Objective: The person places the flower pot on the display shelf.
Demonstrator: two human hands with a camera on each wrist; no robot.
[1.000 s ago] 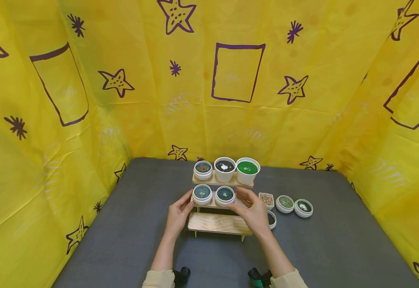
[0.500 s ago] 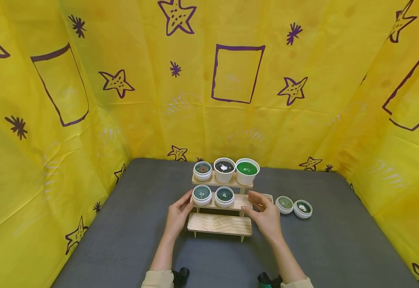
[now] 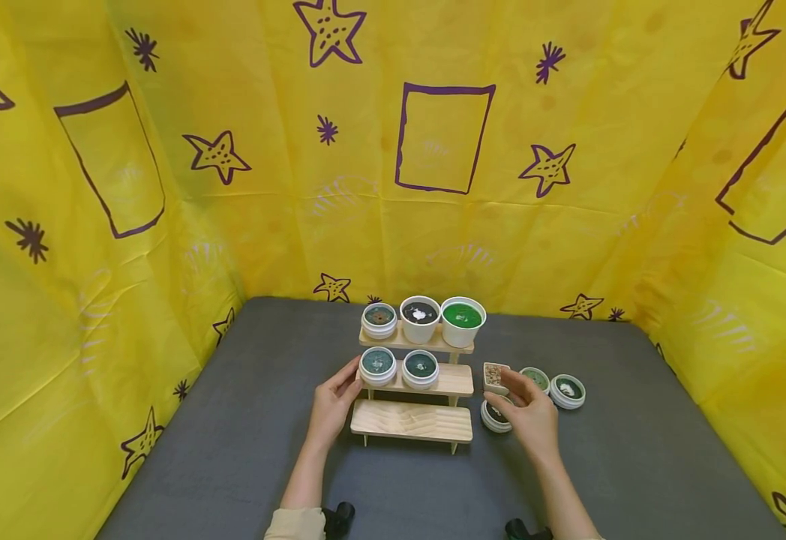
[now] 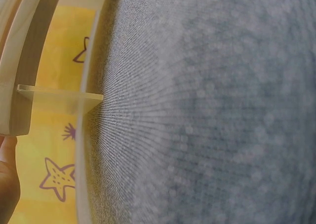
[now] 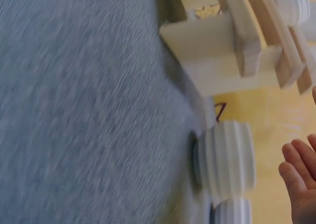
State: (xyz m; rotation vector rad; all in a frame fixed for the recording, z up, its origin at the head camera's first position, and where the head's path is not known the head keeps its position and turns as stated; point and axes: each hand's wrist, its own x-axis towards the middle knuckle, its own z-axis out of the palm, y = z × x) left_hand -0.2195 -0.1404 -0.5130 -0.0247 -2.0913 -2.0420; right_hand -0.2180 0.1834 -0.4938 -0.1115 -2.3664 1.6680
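A three-tier wooden stand (image 3: 411,421) holds white tubs with coloured contents. On its middle tier sit two ribbed tubs, a teal-filled tub (image 3: 378,361) and a dark green-filled tub (image 3: 421,366). My left hand (image 3: 332,405) is at that tier's left end, fingertips right beside the teal-filled tub. In the left wrist view, a fingertip (image 4: 8,152) meets the end of a wooden board. Right of the stand, my right hand (image 3: 531,420) hovers with parted fingers over a dark-filled tub (image 3: 494,421) and a square dish of beige bits (image 3: 493,375), holding nothing.
The top tier bears a small ribbed tub (image 3: 379,321), a black-and-white-filled cup (image 3: 420,319) and a bright green-filled cup (image 3: 463,322). Beyond my right hand are a pale green-filled tub (image 3: 536,376) and another dark green tub (image 3: 568,391). Yellow patterned cloth (image 3: 393,225) surrounds the grey table (image 3: 285,360).
My right hand has left the dark green-filled tub on the middle tier and moved right, off the stand to the loose tubs. The left hand has stayed in place.
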